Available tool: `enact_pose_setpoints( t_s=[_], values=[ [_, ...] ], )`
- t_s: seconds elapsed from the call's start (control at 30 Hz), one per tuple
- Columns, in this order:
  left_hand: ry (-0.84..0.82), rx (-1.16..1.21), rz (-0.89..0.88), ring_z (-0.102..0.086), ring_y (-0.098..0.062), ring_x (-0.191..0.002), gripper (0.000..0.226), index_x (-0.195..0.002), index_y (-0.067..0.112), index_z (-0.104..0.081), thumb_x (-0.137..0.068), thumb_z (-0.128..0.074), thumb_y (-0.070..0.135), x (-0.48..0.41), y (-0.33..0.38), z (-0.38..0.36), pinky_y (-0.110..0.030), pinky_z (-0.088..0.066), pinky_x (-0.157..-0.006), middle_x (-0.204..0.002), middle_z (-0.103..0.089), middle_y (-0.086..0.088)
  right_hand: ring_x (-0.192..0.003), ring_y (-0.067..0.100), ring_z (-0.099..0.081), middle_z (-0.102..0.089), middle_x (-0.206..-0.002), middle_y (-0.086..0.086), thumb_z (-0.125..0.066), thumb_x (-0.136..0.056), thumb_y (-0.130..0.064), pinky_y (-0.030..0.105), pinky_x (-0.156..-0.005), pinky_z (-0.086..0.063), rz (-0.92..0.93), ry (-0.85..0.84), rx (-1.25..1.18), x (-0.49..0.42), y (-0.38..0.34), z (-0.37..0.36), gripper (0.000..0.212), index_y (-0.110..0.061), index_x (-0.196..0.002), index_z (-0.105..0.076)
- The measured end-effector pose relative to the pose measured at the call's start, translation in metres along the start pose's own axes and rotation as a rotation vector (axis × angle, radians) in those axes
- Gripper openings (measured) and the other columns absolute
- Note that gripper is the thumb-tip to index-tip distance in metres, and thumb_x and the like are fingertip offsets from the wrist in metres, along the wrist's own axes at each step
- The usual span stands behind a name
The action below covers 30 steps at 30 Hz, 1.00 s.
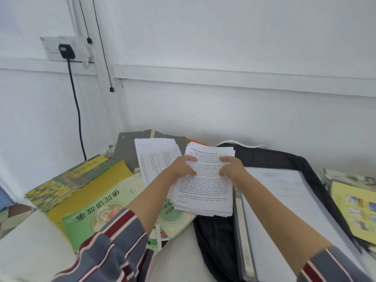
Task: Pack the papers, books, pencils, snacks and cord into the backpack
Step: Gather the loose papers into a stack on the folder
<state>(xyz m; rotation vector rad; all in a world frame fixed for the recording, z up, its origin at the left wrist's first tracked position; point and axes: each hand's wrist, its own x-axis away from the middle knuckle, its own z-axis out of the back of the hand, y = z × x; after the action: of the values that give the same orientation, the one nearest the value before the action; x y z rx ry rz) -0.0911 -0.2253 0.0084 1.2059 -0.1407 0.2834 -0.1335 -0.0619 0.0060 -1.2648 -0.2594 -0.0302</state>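
A thick stack of printed papers (205, 192) is held between both hands just left of the open black backpack (270, 157). My left hand (184, 165) grips its left edge and my right hand (232, 166) grips its right edge, fingers curled over the top sheet. Inside the backpack lies a white binder or folder (282, 202). More loose sheets (156, 157) lie behind my left hand. A green book (95, 218), a yellow book (89, 190) and a patterned book (67, 178) are stacked at the left.
A grey folder (126, 147) leans by the wall behind the papers. A yellow booklet (354, 208) lies right of the backpack. A black power cord (78, 110) hangs from a wall socket (66, 50) at the upper left. White wall close behind.
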Motion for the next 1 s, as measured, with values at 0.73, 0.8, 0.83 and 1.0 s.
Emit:
enact_pose_setpoints(
  t_s=[0.73, 0.8, 0.83, 1.0],
  values=[
    [0.059, 0.416, -0.218, -0.059, -0.018, -0.103, 0.048, -0.113, 0.023, -0.057, -0.079, -0.064, -0.011, 0.013, -0.008, 0.094, -0.028, -0.054, -0.081, -0.123, -0.054, -0.001, -0.091, 0.026, -0.063, -0.061, -0.11, 0.011, -0.042, -0.082, 0.02, 0.034, -0.071, -0.056, 0.199, -0.332, -0.325, -0.025, -0.076, -0.032, 0.05, -0.015, -0.112, -0.06],
    [0.142, 0.391, -0.199, -0.054, -0.023, -0.114, 0.051, -0.108, 0.024, -0.057, -0.076, -0.065, -0.014, 0.01, -0.021, 0.106, -0.034, -0.05, -0.092, -0.132, -0.05, -0.007, -0.096, 0.028, -0.062, -0.06, -0.113, 0.01, -0.043, -0.082, 0.019, 0.038, -0.074, -0.055, 0.141, -0.385, -0.284, -0.037, -0.073, -0.056, 0.048, -0.016, -0.11, -0.06],
    [0.205, 0.349, -0.172, -0.052, -0.025, -0.116, 0.052, -0.107, 0.024, -0.056, -0.074, -0.066, -0.015, 0.008, -0.028, 0.109, -0.036, -0.048, -0.095, -0.133, -0.048, -0.009, -0.102, 0.03, -0.06, -0.06, -0.115, 0.009, -0.045, -0.081, 0.017, 0.042, -0.081, -0.054, 0.131, -0.397, -0.231, -0.044, -0.07, -0.068, 0.048, -0.019, -0.107, -0.063],
    [0.428, 0.076, -0.092, -0.049, -0.026, -0.116, 0.047, -0.118, 0.009, -0.055, -0.076, -0.062, -0.013, 0.004, -0.053, 0.105, -0.036, -0.045, -0.095, -0.132, -0.048, -0.013, -0.106, 0.03, -0.057, -0.053, -0.126, 0.009, -0.046, -0.083, 0.015, 0.037, -0.081, -0.053, 0.102, -0.456, 0.008, -0.066, -0.054, -0.108, 0.049, -0.022, -0.112, -0.059]
  ],
)
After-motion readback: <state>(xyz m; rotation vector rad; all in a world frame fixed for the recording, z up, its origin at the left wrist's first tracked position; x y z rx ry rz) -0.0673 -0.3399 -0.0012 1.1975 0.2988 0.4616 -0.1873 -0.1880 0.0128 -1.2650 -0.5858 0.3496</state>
